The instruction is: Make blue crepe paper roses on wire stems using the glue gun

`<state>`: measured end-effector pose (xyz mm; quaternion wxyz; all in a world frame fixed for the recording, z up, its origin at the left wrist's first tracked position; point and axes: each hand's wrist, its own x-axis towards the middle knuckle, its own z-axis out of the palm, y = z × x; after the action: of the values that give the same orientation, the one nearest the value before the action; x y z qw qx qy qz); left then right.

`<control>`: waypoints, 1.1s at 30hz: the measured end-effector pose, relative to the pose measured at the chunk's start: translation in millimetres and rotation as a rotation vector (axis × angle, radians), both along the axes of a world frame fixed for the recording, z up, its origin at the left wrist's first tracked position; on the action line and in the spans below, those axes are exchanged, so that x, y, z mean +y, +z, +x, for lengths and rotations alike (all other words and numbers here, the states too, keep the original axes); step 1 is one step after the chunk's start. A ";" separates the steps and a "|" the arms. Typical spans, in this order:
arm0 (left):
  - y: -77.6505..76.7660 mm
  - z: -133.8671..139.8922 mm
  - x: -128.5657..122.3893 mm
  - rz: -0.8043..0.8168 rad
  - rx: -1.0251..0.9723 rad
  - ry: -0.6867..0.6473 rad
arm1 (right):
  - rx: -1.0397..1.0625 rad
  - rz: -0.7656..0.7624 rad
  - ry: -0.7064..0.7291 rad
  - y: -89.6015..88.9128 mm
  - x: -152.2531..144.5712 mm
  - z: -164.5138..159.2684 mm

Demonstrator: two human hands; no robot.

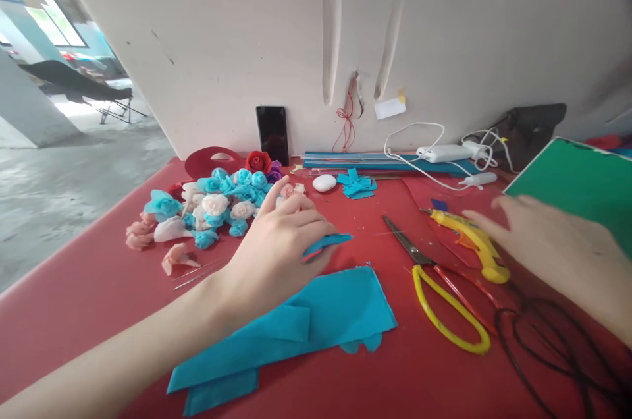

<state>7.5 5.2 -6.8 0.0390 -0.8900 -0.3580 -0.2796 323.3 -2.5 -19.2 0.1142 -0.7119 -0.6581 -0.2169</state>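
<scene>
My left hand (276,251) hovers over the middle of the table, its fingers closed on a small blue fabric strip (342,239) whose end sticks out to the right. Below it lie folded pieces of blue fabric (353,304), partly covered by my forearm. At the right, my right hand (548,244) is slightly blurred, with thumb and fingers apart, holding nothing that I can see. Just left of that hand lies a yellow glue gun (481,244). Scissors with one yellow and one red handle (425,287) rest partly open beside the gun.
Blue, white and pink fabric flowers (214,201) are heaped at the back left, with thin needle-like rods in front. A phone (272,134) leans on the wall. A white oval case (324,182), cut blue strips (356,183), a green board (575,185) and black cable (548,346) surround the workspace.
</scene>
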 end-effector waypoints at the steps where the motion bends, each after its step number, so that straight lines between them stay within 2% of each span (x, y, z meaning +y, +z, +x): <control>1: 1.5 0.7 -2.6 -0.028 -0.020 -0.014 | -0.005 0.029 0.059 5.7 -8.8 -9.4; 3: 4.5 1.9 -8.2 -0.078 -0.054 -0.046 | 0.025 0.125 0.234 14.8 -28.1 -33.8; 4: 6.1 2.5 -11.0 -0.093 -0.067 -0.059 | 0.079 0.229 0.421 17.7 -37.2 -47.5; 5: 7.7 3.0 -13.7 -0.099 -0.078 -0.071 | 0.112 0.243 0.540 19.7 -45.1 -61.1; 10: 13.9 4.4 -25.5 -0.100 -0.105 -0.098 | 0.195 0.177 0.802 20.2 -57.6 -104.6; 17: 17.1 4.9 -33.9 -0.124 -0.140 -0.114 | 0.244 0.184 0.859 20.8 -52.4 -110.3; 22: 21.0 8.2 -34.9 -0.221 -0.162 -0.109 | 0.239 0.166 0.862 22.0 -56.6 -112.5; 29: 13.6 9.0 -32.5 -0.263 -0.250 -0.115 | 0.231 0.190 0.895 19.7 -57.6 -112.6; 33: 15.1 9.8 -32.1 -0.281 -0.270 -0.127 | 0.269 0.192 0.892 21.1 -59.1 -112.4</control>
<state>17.3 -27.0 8.3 -0.1517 -0.8620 -0.3386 -0.3454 210.9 -61.6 1.9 0.3454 -0.3678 -0.8560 -0.1125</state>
